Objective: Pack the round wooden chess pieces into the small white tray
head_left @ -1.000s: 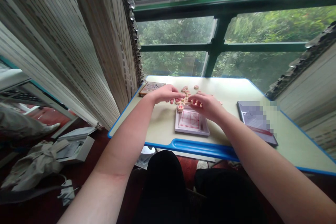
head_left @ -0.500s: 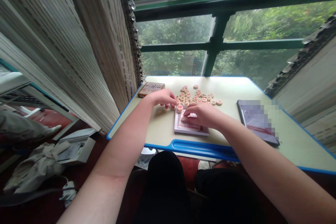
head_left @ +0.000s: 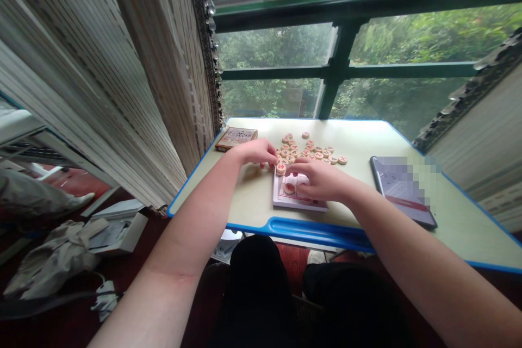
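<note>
Several round Chinese chess pieces [head_left: 306,153] with red and dark characters lie loosely grouped on the table. A shallow white-sided box [head_left: 300,208] with a red-lined sheet sits in front of them. On its far left corner is a small stack of pieces [head_left: 281,168], a red-marked one on top. My left hand [head_left: 260,151] is beside this stack, fingers loosely bent, fingertips at the nearest pieces; contact is unclear. Over the box my right hand [head_left: 316,176] has thumb and fingers apart. Between them a single red-marked piece [head_left: 289,188] rests on the sheet.
A patterned flat box [head_left: 235,138] lies at the table's far left. To the right is a dark-framed tablet [head_left: 402,190], partly pixelated. The table [head_left: 248,201] has a blue edge and a blue front groove [head_left: 314,228]. Curtains hang at both sides of the window.
My right hand's thumb and fingers have spread apart, and the single piece under them now shows on the sheet. My left hand has barely moved. The view has shifted slightly.
</note>
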`<state>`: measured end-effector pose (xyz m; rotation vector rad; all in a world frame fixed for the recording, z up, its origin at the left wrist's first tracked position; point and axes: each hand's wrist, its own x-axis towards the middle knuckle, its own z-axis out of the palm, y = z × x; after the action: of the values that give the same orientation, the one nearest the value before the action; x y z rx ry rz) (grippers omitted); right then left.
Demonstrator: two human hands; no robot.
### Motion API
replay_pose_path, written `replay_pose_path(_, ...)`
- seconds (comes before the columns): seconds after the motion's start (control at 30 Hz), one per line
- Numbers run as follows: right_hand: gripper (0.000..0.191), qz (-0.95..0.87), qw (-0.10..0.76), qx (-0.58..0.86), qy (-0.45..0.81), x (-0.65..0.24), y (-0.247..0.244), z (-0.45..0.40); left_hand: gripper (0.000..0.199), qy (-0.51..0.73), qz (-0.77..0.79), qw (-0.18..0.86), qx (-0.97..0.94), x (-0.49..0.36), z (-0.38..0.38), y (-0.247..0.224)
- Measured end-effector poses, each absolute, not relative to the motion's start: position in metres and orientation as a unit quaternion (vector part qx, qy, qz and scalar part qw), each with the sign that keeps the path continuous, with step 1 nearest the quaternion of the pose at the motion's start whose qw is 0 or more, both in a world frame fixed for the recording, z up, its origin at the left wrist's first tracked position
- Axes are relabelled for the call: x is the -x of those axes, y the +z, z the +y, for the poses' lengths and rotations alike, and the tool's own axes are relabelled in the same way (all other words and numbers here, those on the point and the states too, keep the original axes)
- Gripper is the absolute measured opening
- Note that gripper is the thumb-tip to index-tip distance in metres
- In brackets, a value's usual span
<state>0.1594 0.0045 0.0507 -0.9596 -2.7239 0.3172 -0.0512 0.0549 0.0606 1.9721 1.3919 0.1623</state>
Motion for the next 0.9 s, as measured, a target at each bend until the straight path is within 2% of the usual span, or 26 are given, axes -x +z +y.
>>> replay_pose_path(0.23,0.019,-0.931,0.108,0.325,0.128,-0.156,0.05,0.003,0.023,0.062,0.538,0.362,-0.759,0.05,0.056,0.058)
replay_pose_path(0.6,0.02,-0.93,0.137,0.336,0.057,-0.149,0.042,0.005,0.017,0.071,0.546,0.376,-0.745,0.058,0.062,0.057)
replay_pose_path(0.9,0.022,-0.935,0.154,0.314,0.066,-0.137,0.036,0.001,0.01,0.092,0.534,0.476,-0.692,0.058,0.063,0.053)
